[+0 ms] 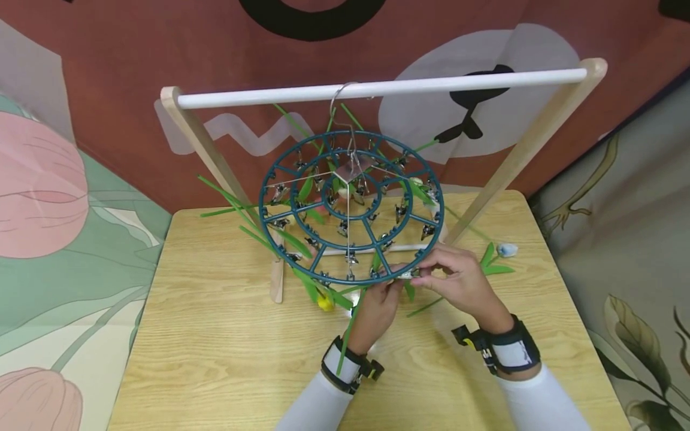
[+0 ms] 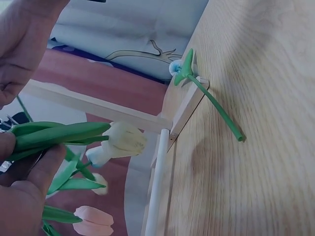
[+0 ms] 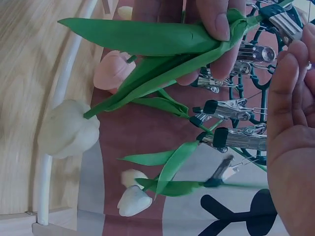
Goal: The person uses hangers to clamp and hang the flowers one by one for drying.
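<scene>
A round dark-green clip hanger point(image 1: 441, 209) hangs by its hook, with several artificial tulips clipped head down around it. At its near edge my left hand point(image 1: 374, 314) holds a white tulip point(image 3: 69, 129) by the leaves and stem, just below a metal clip point(image 3: 283, 23). My right hand point(image 1: 458, 281) pinches that clip between thumb and fingers. The tulip's stem end sits at the clip's tips; whether it is gripped there I cannot tell. In the right wrist view, a pink tulip point(image 3: 113, 71) and a smaller white tulip point(image 3: 134, 200) hang nearby.
The hanger's hook is over the white rod point(image 1: 259, 96) of a wooden stand point(image 1: 507, 161). A loose blue tulip point(image 1: 507, 250) lies on the table point(image 1: 215, 347) by the stand's right foot. A yellow tulip point(image 1: 326, 301) hangs left of my hands.
</scene>
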### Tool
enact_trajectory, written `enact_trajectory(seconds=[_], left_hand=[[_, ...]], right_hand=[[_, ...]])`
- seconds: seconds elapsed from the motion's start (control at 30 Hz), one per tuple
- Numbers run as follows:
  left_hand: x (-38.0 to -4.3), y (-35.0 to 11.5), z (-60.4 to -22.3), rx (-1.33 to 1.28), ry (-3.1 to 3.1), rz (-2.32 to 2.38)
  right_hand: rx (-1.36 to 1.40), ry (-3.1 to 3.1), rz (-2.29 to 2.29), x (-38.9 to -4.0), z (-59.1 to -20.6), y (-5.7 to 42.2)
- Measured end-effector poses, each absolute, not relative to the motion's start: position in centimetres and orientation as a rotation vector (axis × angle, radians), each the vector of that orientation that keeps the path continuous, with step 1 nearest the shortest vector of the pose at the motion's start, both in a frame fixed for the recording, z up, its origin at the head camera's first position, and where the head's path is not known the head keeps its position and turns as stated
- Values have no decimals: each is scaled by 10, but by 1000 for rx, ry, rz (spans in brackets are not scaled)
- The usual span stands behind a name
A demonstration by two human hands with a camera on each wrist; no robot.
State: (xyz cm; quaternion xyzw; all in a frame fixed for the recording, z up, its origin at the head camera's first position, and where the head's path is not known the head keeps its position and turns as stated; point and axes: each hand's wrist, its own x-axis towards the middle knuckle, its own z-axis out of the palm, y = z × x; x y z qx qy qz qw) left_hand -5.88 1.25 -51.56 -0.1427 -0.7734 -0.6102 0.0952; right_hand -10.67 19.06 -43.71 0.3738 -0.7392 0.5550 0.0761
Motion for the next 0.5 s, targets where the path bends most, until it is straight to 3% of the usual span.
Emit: enact_trajectory(seconds=[0.5], left_hand=[[-50,11,-519,-338,-2285,-1912]], right_hand=[[1021,-2536,1460,-102,-446,197]])
